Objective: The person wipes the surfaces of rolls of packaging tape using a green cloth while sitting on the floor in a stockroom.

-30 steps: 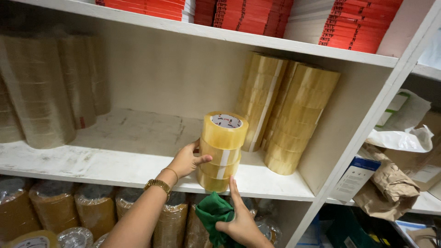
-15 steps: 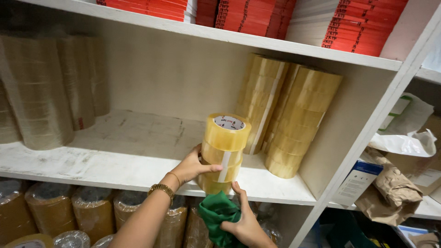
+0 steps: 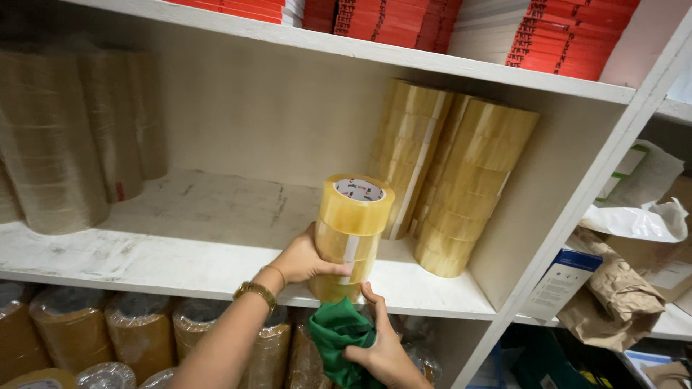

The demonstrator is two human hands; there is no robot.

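A short stack of yellowish clear packing-tape rolls point(image 3: 351, 230) stands at the front edge of a white shelf point(image 3: 180, 259). My left hand point(image 3: 304, 261), with a gold bracelet at the wrist, grips the stack's left side. My right hand point(image 3: 382, 351) is below it, holding a bunched green cloth point(image 3: 337, 333), with its index finger raised against the bottom roll.
Two tall leaning stacks of tape rolls point(image 3: 447, 180) fill the shelf's right end. Plastic-wrapped tape stacks point(image 3: 65, 144) stand at the left, and more wrapped rolls point(image 3: 137, 331) sit below. Red and white packs point(image 3: 562, 36) lie above. Paper bags point(image 3: 620, 288) and a blue-white box point(image 3: 559, 284) sit in the right bay.
The tape stack and both hands have shifted slightly to the right along the shelf's front edge. My left hand keeps its grip throughout.
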